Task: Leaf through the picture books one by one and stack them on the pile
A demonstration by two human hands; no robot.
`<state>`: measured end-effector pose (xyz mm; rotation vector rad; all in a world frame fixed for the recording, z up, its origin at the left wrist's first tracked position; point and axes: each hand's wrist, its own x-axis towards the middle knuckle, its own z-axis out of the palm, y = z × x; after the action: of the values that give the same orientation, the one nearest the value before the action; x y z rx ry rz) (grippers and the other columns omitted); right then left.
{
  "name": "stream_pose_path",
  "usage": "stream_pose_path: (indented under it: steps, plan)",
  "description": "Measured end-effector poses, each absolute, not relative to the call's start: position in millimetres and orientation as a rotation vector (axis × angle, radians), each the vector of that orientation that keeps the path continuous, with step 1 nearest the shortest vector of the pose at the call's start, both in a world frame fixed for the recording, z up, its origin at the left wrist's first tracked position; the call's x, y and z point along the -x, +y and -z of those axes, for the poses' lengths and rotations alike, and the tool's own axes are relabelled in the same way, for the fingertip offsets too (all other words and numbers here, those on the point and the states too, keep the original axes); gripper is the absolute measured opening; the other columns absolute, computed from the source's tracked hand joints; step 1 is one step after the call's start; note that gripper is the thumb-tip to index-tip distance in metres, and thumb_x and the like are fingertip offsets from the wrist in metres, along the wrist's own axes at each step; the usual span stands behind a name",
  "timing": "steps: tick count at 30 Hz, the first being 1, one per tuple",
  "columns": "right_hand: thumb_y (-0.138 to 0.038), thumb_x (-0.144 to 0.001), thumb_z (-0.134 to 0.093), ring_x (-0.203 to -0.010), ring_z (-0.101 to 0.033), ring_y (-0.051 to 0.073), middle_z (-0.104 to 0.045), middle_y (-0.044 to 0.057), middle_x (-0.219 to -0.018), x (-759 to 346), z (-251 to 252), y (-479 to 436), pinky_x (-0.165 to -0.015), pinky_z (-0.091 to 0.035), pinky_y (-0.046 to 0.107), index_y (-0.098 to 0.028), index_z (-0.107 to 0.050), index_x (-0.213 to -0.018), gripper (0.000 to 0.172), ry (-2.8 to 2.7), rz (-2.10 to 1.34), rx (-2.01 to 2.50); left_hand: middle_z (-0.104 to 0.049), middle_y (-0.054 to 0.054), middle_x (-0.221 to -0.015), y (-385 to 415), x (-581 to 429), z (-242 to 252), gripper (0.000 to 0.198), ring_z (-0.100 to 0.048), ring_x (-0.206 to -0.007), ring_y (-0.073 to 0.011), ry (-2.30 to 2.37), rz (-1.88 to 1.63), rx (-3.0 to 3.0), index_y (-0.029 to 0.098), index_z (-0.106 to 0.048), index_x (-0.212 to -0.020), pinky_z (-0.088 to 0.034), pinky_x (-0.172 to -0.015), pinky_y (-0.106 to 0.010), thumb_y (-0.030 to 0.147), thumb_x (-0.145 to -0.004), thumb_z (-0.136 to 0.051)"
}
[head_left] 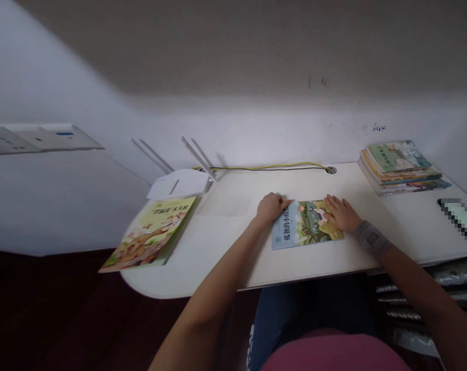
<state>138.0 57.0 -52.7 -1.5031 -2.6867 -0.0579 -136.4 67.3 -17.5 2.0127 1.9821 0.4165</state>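
Observation:
A children's picture book point(313, 226) with a blue strip and a green-yellow cartoon cover lies sideways on the white desk in front of me. My left hand point(271, 207) is closed at the book's upper left corner, fingers curled and thumb along its edge. Flat on the right part of the cover rests my right hand point(342, 213), its fingers spread and a grey band around the wrist. Further left, a second picture book point(152, 232) with an orange animal on a yellow-green cover sticks out past the desk's edge.
Behind the left book stands a white router point(179, 184) with raised antennas. Yellow and black cables point(264, 167) run along the wall to a desk hole point(331, 170). A stack of books point(401, 167) sits at the back right, near a partly pixelated device point(457, 216). The white desk point(218, 252) has a rounded left end.

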Motion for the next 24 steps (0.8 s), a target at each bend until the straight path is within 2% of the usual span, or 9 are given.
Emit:
stream_pose_path:
  steps: [3,7,12,14,16,20,24]
  plan:
    - [-0.043,-0.094,-0.03,-0.135,-0.031,0.027,-0.031,0.014,-0.149,-139.3,53.8,57.3,-0.105,-0.029,0.048,-0.01,-0.032,-0.143,0.059,-2.681,0.065,1.502,-0.063,-0.004,-0.067,67.4,147.1,19.3,0.038,-0.057,-0.064,-0.0177,1.895,-0.543,-1.892,0.018,-0.06,-0.066,-0.037,-0.06,-0.027,0.052,-0.079,-0.048]
    - [-0.044,-0.093,-0.03,-0.135,-0.031,0.027,-0.031,0.013,-0.149,-139.4,55.5,57.8,-0.105,-0.029,0.048,-0.013,-0.032,-0.143,0.058,-2.678,0.074,1.5,-0.057,-0.002,-0.057,56.3,158.5,23.4,0.042,-0.051,-0.053,-0.0137,1.826,-0.695,-1.7,0.016,-0.058,-0.067,-0.036,-0.052,-0.025,0.052,-0.081,-0.041]
    - [-0.044,-0.094,-0.03,-0.135,-0.031,0.027,-0.031,0.012,-0.149,-139.4,55.3,57.3,-0.105,-0.028,0.049,-0.014,-0.033,-0.142,0.058,-2.683,0.059,1.498,-0.064,-0.005,-0.07,45.7,162.3,22.0,0.041,-0.057,-0.06,-0.0138,1.738,-0.725,-1.576,0.014,-0.061,-0.084,-0.041,-0.056,-0.024,0.049,-0.082,-0.04]
    - [-0.044,-0.094,-0.029,-0.135,-0.031,0.027,-0.031,0.012,-0.149,-139.3,55.0,56.4,-0.106,-0.027,0.049,-0.014,-0.033,-0.142,0.057,-2.675,0.064,1.494,-0.064,-0.005,-0.067,47.0,162.0,18.8,0.039,-0.058,-0.061,-0.0154,1.753,-0.691,-1.57,0.014,-0.063,-0.079,-0.041,-0.056,-0.025,0.049,-0.079,-0.045]
    - [-0.043,-0.094,-0.028,-0.135,-0.031,0.027,-0.032,0.012,-0.149,-139.0,55.1,55.7,-0.106,-0.027,0.049,-0.013,-0.033,-0.142,0.057,-2.66,0.071,1.496,-0.06,-0.005,-0.06,51.3,160.2,15.2,0.033,-0.057,-0.062,-0.0173,1.795,-0.651,-1.583,0.016,-0.062,-0.066,-0.039,-0.057,-0.026,0.047,-0.074,-0.054]
    - [-0.044,-0.094,-0.029,-0.135,-0.031,0.027,-0.031,0.011,-0.149,-138.4,55.5,55.6,-0.105,-0.027,0.05,-0.013,-0.033,-0.142,0.057,-2.655,0.061,1.495,-0.055,-0.004,-0.053,63.0,153.0,10.2,0.033,-0.058,-0.069,-0.0204,1.853,-0.594,-1.603,0.018,-0.051,-0.045,-0.037,-0.057,-0.025,0.041,-0.065,-0.065]
    - [-0.044,-0.094,-0.03,-0.135,-0.031,0.027,-0.032,0.011,-0.148,-138.2,54.3,56.4,-0.106,-0.027,0.05,-0.014,-0.033,-0.142,0.057,-2.654,0.048,1.493,-0.055,-0.004,-0.053,65.0,150.7,6.9,0.034,-0.059,-0.07,-0.0203,1.824,-0.601,-1.535,0.019,-0.05,-0.046,-0.038,-0.054,-0.023,0.042,-0.062,-0.069]
